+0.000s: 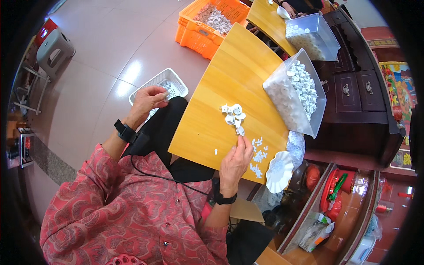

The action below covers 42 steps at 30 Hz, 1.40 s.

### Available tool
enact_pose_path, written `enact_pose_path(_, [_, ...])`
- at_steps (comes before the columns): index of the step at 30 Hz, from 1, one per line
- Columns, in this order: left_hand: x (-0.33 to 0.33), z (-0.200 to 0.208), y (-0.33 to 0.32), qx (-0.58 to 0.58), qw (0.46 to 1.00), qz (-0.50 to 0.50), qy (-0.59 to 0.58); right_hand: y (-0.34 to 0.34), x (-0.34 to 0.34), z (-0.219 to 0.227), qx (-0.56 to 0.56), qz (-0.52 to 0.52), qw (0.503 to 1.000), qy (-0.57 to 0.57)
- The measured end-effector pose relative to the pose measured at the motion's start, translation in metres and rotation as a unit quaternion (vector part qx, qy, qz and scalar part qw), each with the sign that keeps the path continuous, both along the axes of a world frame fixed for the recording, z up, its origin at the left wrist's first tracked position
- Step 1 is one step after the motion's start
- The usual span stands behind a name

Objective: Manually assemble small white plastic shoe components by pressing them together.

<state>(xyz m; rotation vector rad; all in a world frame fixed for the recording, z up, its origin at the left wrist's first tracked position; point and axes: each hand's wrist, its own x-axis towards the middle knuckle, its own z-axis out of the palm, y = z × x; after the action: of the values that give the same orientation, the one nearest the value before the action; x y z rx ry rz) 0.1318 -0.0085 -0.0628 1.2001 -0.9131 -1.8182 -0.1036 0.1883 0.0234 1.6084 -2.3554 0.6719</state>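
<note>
My right hand (235, 167) reaches over the yellow wooden table, its fingertips pinched on a small white plastic part (240, 131). That part is at the near end of a small pile of white round-headed plastic parts (230, 119). To the right of my fingers lie several tiny white pegs (259, 155), and a single peg (216, 152) lies off to the left. Above my knee, beside the white plastic basket (176, 78), my left hand (149, 102) has its fingers closed together. Whatever it holds is too small to make out. Small pale pieces (167, 85) lie in the basket.
A clear bin (282, 99) heaped with white parts leans at the table's right edge, above a white scalloped dish (279, 172). Another clear bin (309, 37) stands farther off, near another person's hand (289, 9). An orange crate (194, 33) sits on the floor.
</note>
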Motion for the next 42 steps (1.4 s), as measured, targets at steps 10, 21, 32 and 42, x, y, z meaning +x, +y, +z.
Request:
enact_pose_path(10, [0.019,-0.079,-0.02,0.018,0.975,0.004,-0.224,0.025,0.014,-0.007,0.014,-0.039,0.982,-0.184])
enact_pose_path(21, [-0.049,0.058,0.066,-0.482,0.852,-0.048,-0.201,0.042,0.046,0.007,0.104,0.065,0.992,-0.024])
enact_pose_path(32, [-0.065,0.068,0.12,-0.449,0.86,-0.205,-0.128,0.063,0.044,-0.018,-0.014,0.085,0.996,-0.023])
enact_pose_path(42, [-0.069,0.067,0.137,-0.124,0.925,-0.351,0.072,0.064,0.047,-0.012,-0.132,-0.052,0.844,-0.517])
